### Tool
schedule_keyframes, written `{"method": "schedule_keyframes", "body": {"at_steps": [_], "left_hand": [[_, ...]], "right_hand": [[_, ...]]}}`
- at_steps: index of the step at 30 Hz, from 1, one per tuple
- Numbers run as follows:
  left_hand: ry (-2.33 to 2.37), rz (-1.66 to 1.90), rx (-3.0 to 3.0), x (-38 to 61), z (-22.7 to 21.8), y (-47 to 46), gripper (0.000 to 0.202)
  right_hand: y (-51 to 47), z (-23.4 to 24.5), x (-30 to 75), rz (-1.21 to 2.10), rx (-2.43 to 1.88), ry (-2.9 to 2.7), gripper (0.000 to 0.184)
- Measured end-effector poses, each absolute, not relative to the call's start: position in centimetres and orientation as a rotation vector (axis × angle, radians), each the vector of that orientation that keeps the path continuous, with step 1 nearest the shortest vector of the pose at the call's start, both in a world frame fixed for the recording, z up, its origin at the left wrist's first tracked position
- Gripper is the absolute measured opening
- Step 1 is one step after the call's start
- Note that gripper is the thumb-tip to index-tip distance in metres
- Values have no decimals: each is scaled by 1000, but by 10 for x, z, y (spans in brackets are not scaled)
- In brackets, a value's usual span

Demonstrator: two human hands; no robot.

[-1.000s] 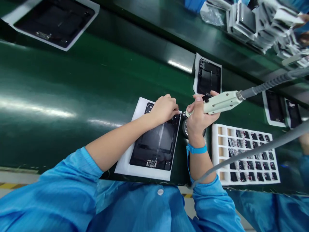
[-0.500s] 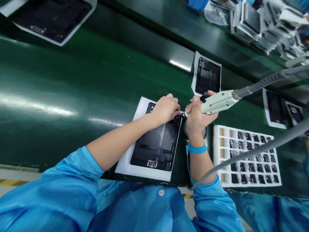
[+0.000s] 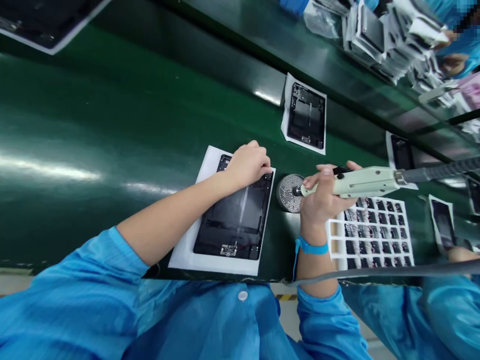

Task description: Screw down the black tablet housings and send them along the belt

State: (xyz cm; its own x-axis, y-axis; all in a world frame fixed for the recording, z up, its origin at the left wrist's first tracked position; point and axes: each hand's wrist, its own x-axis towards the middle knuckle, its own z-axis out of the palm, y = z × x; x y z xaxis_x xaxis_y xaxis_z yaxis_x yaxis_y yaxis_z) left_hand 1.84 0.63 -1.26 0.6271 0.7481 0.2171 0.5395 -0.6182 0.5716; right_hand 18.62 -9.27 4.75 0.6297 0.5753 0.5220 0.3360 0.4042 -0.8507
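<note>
A black tablet chassis (image 3: pixel 234 220) lies open on a white foam sheet (image 3: pixel 187 252) at the near edge of the green belt. My left hand (image 3: pixel 247 162) rests curled on the chassis's far corner, fingers pressed down on it. My right hand (image 3: pixel 324 195) is wrapped round a cream electric screwdriver (image 3: pixel 362 182) with a grey cable. The driver's tip points at a round silver screw dish (image 3: pixel 287 192) just right of the chassis. A blue wrist strap (image 3: pixel 311 247) circles my right wrist.
A white compartment tray (image 3: pixel 375 232) of small dark parts sits right of the dish. More chassis on foam sheets (image 3: pixel 305 117) lie farther along the green conveyor belt (image 3: pixel 112 125). Stacked parts (image 3: pixel 382 35) and another person's hand are at the far right top.
My right hand has swung the screwdriver right, from the chassis's far corner to the screw dish, which now shows fully. My left hand stays on the chassis. The view shifted slightly.
</note>
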Motion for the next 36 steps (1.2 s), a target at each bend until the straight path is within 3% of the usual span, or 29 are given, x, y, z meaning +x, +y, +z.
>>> {"method": "schedule_keyframes", "body": {"at_steps": [16,26,32,36], "left_hand": [[1003,652,2387,18,-13,6,19],[1045,555,2344,19,-6,7,15],[1028,546,2387,18,-2,6,15],[1013,585,2392,19,-4,6,16]], "right_hand": [[-85,31,186,227,-1248,-901,43],[-65,55,163,232,-1147,-923,37],[-38,35,140,292,-1242,-956,49],[-36,27,139,291,-1246,-978,46]]}}
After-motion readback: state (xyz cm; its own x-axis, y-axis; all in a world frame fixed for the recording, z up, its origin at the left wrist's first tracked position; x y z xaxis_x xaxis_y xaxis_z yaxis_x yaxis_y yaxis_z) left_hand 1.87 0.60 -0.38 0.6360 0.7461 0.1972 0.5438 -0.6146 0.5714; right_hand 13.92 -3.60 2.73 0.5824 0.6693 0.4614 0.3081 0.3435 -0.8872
